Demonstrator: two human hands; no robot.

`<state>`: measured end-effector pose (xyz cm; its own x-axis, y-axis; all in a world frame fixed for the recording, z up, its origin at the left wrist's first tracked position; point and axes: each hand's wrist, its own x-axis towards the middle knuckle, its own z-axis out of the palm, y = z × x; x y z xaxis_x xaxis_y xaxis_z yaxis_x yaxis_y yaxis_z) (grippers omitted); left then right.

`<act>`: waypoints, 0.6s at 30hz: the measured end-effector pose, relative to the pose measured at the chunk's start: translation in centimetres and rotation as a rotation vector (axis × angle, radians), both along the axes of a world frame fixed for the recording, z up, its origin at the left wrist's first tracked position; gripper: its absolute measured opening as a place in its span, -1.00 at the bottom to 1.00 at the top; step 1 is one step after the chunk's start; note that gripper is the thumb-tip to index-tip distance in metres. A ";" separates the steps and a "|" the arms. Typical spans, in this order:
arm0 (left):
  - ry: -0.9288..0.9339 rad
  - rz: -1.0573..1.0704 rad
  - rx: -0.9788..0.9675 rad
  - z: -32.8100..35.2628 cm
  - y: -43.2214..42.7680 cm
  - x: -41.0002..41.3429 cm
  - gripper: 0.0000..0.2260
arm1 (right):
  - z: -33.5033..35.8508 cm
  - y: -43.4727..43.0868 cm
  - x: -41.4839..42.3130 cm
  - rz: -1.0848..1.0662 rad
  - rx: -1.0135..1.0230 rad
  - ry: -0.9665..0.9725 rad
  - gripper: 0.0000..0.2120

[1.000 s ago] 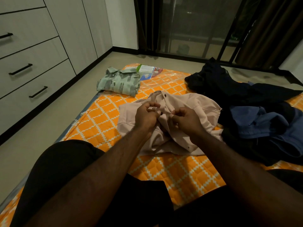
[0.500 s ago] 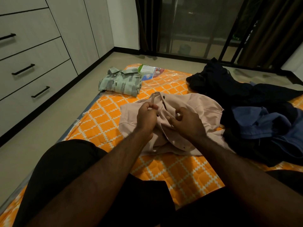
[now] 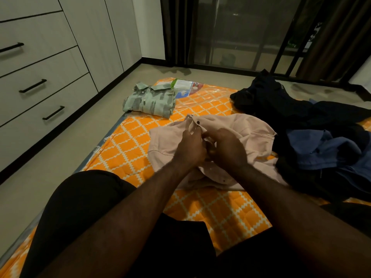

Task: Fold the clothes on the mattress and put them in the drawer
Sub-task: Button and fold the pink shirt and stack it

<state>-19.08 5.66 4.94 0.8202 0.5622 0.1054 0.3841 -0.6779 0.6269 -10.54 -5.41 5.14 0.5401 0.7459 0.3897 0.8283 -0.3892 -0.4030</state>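
Note:
A pale pink button shirt lies crumpled on the orange patterned mattress in front of me. My left hand and my right hand are pressed close together over its middle, both pinching the button edge of the shirt. A folded green patterned shirt sits at the far left part of the mattress. An unfolded heap of dark clothes with a blue garment lies to the right.
White drawers with black handles line the left wall across a strip of floor. A printed label shows under the mattress's plastic cover. Dark glass doors and curtains stand at the back. My knees in black shorts fill the foreground.
My hands have drawn together on the shirt's button edge; the right hand moved left against the left hand. The view shifted slightly.

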 end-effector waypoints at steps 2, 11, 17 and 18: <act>0.019 -0.029 -0.021 0.0 0.3 -0.1 -0.62 | 0.2 0.2 -0.4 0.035 -0.109 -0.099 -0.73; -0.004 -0.141 -0.038 2.0 0.1 -0.7 -0.33 | 0.7 0.2 -0.3 -0.294 -0.043 -0.112 -0.76; -0.101 -0.061 -0.165 3.3 0.0 -1.6 -0.38 | 1.8 0.3 0.7 -0.219 0.173 0.135 -0.88; -0.096 -0.053 -0.176 3.6 0.2 -1.6 -0.35 | 2.0 0.4 0.8 -0.191 0.201 0.208 -0.84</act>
